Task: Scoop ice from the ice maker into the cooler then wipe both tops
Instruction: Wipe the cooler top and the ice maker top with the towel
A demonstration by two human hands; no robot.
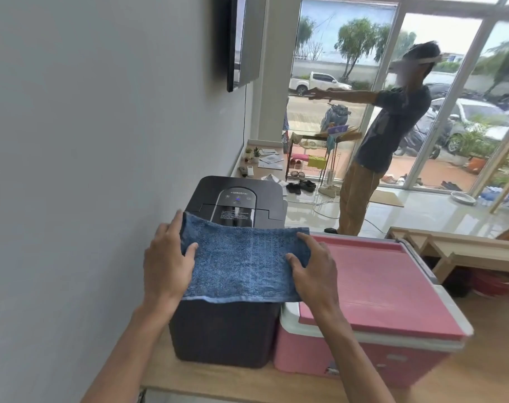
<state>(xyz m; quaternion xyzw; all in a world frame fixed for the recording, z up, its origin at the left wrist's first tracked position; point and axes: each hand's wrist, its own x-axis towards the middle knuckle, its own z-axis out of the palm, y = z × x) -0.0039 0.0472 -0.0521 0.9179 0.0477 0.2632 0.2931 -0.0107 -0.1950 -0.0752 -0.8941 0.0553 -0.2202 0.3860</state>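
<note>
A black ice maker (241, 196) stands on a wooden counter against the wall, its lid down. A blue towel (244, 263) lies spread over the near half of its top. My left hand (167, 257) holds the towel's left edge, thumb on top and fingers behind the cloth. My right hand (313, 266) holds the towel's right edge, thumb on the cloth and fingers curled over the side. Right beside the ice maker sits a pink cooler (378, 286) with its pink lid down.
The grey wall (87, 141) runs close along the left. A person (390, 135) stands by the windows a few steps behind the counter. A wooden bench frame (456, 251) sits right of the cooler. The counter's front edge (218, 385) is near me.
</note>
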